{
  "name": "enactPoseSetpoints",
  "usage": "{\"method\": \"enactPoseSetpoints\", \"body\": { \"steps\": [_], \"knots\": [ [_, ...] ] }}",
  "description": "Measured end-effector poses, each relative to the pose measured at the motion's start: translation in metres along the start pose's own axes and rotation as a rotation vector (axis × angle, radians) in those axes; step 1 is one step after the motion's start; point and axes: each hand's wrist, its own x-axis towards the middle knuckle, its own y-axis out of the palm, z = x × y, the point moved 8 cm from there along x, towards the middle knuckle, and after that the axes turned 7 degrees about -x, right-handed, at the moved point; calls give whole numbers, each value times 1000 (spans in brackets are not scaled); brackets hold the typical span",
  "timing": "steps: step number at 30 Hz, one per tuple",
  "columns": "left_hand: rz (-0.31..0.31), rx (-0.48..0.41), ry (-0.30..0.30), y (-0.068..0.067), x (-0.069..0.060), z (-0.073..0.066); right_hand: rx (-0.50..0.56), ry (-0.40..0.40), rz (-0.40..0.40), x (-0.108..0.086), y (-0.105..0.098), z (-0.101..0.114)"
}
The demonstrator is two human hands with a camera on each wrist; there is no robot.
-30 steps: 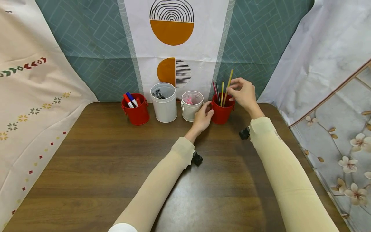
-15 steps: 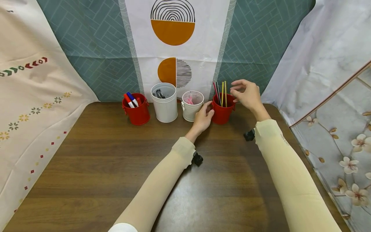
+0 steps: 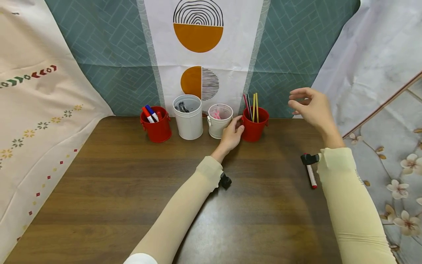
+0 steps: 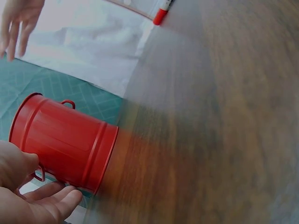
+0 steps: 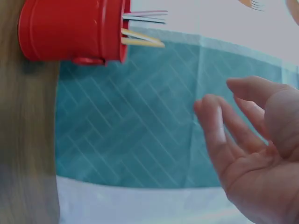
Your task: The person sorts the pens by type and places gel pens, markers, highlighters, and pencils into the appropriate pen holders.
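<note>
A red bucket (image 3: 253, 128) holds several thin pencil-like sticks (image 3: 255, 106), yellow, dark and pink. My left hand (image 3: 231, 134) grips its left side, the thumb and fingers beside the handle loop in the left wrist view; some fingertips are partly hidden. Off to the right of the bucket, my right hand (image 3: 313, 108) hangs in the air with loosely bent fingers. In the right wrist view that hand (image 5: 261, 144) holds nothing, and the yellow sticks (image 5: 142, 41) stick out of the bucket apart from it.
Left of the hands stand a small white bucket (image 3: 215, 128) with pink items, a taller white bucket (image 3: 188, 126) with dark items, and another red bucket (image 3: 158, 132) with markers. A white and red marker (image 3: 311, 178) lies by the right wrist. Cloth hangs behind the table.
The right hand lets go of a yellow stick, which drops lower into the red bucket, then moves away to the right. A marker comes into view beside the right wrist. The left hand stays put.
</note>
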Motion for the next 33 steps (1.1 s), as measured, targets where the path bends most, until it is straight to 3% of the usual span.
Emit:
{"method": "enactPoseSetpoints", "body": {
  "steps": [7,12,19,23,27,33],
  "knots": [
    [11,0,-2,5,0,0,-162,62,44,-41,-27,-27],
    [17,2,2,7,1,1,-284,99,59,-64,-35,-51],
    [7,22,0,1,1,2,-363,69,57,-80,-31,-70],
    [4,26,-1,-1,1,1,-355,41,58,-85,-26,-76],
    [4,30,-7,-1,1,1,-360,64,85,-90,-20,-86],
    [-2,16,-7,-2,2,-1,-423,104,252,-98,-6,-102]
  ]
}}
